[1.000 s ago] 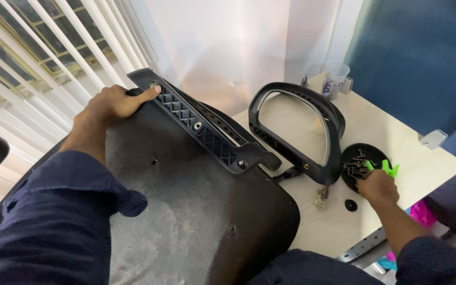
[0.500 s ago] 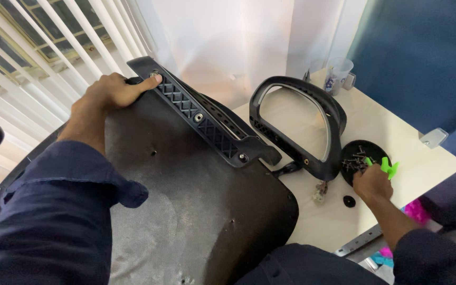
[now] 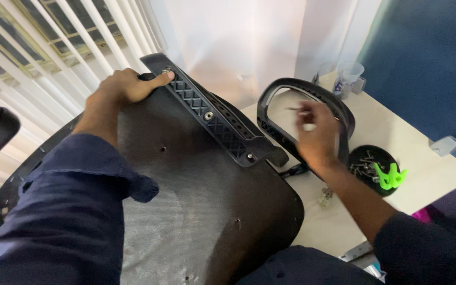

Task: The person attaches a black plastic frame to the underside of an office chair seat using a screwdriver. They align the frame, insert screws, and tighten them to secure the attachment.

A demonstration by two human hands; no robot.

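Note:
An upturned black chair seat [image 3: 201, 211] lies across my lap and the table's edge. A ribbed black plastic bar [image 3: 212, 121] with screws in it runs across its upper end. My left hand [image 3: 125, 84] grips the far end of that bar, thumb on top. My right hand [image 3: 317, 140] hovers, blurred, in front of a black looped armrest [image 3: 270, 100], pinching what looks like a small screw between its fingertips. Just right of that hand sits a round black dish [image 3: 368, 158] with several screws and a green clip [image 3: 389, 177].
The beige table [image 3: 412, 132] also carries clear plastic cups [image 3: 347, 74] at the back, a few loose screws [image 3: 324, 196] near its front, and a small grey block [image 3: 444, 145] at its right edge. White vertical blinds [image 3: 38, 47] hang on the left, and a blue wall stands behind on the right.
My right hand has left the black dish and risen leftward to the armrest, now holding a small piece. My left hand stays on the bar.

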